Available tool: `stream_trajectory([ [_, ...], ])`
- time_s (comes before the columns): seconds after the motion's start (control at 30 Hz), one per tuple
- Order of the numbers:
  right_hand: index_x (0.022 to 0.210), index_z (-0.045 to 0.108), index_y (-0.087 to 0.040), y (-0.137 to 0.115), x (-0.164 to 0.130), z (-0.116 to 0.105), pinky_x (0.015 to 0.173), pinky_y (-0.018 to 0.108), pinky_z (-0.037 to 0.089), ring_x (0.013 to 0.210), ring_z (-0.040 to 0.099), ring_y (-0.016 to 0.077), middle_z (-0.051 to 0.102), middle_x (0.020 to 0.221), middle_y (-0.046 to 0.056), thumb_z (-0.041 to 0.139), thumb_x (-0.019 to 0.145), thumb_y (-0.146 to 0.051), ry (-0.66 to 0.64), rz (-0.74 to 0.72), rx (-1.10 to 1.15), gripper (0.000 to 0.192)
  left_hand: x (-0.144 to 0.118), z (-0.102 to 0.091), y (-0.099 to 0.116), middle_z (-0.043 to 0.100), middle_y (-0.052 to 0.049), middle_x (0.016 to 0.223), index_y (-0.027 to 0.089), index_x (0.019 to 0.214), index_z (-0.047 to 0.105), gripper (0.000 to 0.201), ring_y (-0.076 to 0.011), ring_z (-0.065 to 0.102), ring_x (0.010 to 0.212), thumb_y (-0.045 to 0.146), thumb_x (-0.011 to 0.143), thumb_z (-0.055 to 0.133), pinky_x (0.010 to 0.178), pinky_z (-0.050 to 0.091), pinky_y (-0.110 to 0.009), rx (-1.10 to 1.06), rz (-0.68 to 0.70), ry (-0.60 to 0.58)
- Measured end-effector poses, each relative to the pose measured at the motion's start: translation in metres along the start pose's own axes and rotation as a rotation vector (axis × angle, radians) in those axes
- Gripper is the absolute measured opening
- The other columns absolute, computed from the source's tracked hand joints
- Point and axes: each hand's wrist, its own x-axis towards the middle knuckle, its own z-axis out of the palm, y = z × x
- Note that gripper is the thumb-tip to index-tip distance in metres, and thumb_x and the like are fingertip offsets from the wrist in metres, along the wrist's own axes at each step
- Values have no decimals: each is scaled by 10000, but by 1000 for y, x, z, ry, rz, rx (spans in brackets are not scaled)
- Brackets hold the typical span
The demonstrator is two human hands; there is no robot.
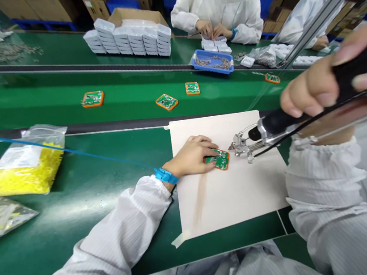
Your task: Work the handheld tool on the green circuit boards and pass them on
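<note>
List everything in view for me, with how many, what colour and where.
Workbench: one, green, foreground
Paper sheet: one, whitish, centre
Nearest circuit board: one, green with orange edge, on the sheet
Handheld tool: one, black and silver, right of that board
Other circuit boards: four, green and orange, beyond the sheet
Bag of yellow pieces: one, clear and yellow, left
Paler bag: one, clear and whitish, lower left
Stacked cases: many, white, far side
Tray: one, blue, far side
Loose parts: many, greyish, upper left
Cardboard boxes: several, brown, background
Co-workers: at least three, white clothing, far side
Own wrist strap: one, blue, left wrist
Left hand: one, white sleeve, touching the nearest board
Right hand: one, white sleeve, gripping the tool
</note>
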Motion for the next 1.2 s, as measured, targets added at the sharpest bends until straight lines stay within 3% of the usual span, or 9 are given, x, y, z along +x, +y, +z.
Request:
stream_trajectory([
  [0.13,944,719,-222,37,24,21,376,275,395,419,485,134,499,542,-13,700,751,-237,-138,-154,89,195,0,1,0,729,-29,1329,282,1125,800,297,-307,577,1303,370,848,738,1101,369,-490,-5,-5,12],
  [0.3,1050,725,-190,44,26,6,333,292,369,408,451,142,481,551,7,673,796,-253,-226,-255,116,267,0,2,1,736,-17,1315,283,1119,802,291,-302,579,1302,346,844,728,1083,377,-486,-7,6,17],
  [0.5,1002,745,-206,33,23,15,380,297,409,438,489,140,484,563,3,671,762,-209,-174,-147,77,251,1,2,1,737,-15,1314,289,1101,806,275,-302,580,1302,346,845,725,1080,370,-483,-5,-2,17],
  [0.63,983,748,-207,34,24,14,336,284,379,393,463,138,462,529,-3,704,773,-259,-178,-200,77,221,1,1,2,741,-14,1304,287,1099,805,273,-299,585,1293,341,846,718,1075,374,-481,-9,2,17],
  [0.83,1069,730,-192,40,25,8,352,298,431,416,491,140,496,576,-2,676,829,-258,-255,-252,107,254,1,1,1,736,-14,1310,289,1109,805,287,-292,584,1295,338,837,726,1093,375,-480,-4,6,17],
  [1.03,963,707,-204,38,24,23,407,297,437,454,503,145,501,571,-3,660,784,-209,-234,-156,131,186,1,1,0,734,-16,1307,302,1132,802,295,-289,583,1289,349,853,715,1112,378,-481,14,3,12],
  [1.2,941,717,-217,41,25,43,405,277,447,438,504,129,524,561,-18,716,794,-277,-184,-106,97,158,-1,-3,-3,723,-26,1317,301,1162,791,289,-279,579,1270,334,889,705,1124,380,-454,41,72,-21],
])
